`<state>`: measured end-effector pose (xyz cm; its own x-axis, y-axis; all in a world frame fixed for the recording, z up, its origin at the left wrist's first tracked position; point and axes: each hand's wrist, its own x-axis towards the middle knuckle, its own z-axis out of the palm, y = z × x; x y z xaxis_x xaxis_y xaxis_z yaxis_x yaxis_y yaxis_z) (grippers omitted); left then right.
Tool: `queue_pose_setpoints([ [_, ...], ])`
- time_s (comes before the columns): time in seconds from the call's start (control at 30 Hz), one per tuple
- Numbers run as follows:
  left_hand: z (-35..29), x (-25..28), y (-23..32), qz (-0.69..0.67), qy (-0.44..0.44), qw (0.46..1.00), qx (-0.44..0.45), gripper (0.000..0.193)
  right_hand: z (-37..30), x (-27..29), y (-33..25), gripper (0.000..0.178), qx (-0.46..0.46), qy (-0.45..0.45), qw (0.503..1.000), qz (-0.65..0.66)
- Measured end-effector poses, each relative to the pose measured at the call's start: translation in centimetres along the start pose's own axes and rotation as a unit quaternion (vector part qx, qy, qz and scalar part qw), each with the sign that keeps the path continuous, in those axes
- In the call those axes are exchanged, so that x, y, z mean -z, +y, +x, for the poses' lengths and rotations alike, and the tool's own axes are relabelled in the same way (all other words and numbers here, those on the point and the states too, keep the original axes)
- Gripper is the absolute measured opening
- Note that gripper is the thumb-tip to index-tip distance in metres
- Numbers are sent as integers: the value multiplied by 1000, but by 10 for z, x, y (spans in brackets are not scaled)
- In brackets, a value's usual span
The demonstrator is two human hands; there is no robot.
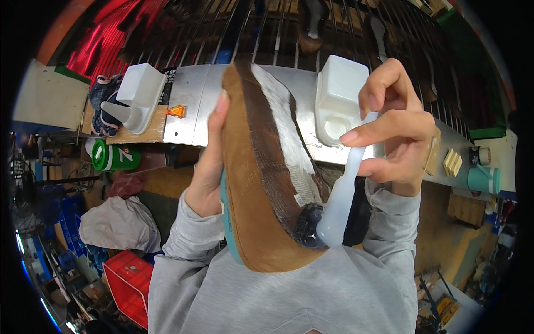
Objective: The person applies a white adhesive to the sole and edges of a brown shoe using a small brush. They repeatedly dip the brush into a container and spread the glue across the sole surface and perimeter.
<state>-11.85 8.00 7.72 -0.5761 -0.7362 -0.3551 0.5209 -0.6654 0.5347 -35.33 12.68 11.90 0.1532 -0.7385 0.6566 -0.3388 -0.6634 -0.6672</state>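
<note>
Plainly, the shoe (pixel 245 167) is held up between the two hands, in front of the person's chest and on the near side of the metal bench (pixel 194 100); its long axis runs from the bench down toward the chest, slanting a little rightward, while the brush (pixel 346 195) slants leftward from its top, so the two draw together at the shoe's near end; there the dark bristles (pixel 307 224) seem to touch the inner edge (the exact contact is hard to tell). Left hand (pixel 204 181) is nearer to the shoe, gripping its left side; the thumb lies upright along the brown outside, the other fingers hidden behind. Right hand (pixel 399 125) stands off to the right, elbow bent, pinching the pale handle high up between thumb and fingertips; a white tub (pixel 343 75) sits just beyond.
</note>
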Motion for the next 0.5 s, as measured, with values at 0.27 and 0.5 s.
queue_pose_setpoints([
  [0.27, -2, 14, -9, -167, -210, 948, 170, 65, 28, -15, 20, 45, 50, -60, 994, 78],
  [0.5, -9, 17, -44, -306, -181, 893, 276, 62, 41, -24, 30, 46, 73, -103, 984, 127],
])
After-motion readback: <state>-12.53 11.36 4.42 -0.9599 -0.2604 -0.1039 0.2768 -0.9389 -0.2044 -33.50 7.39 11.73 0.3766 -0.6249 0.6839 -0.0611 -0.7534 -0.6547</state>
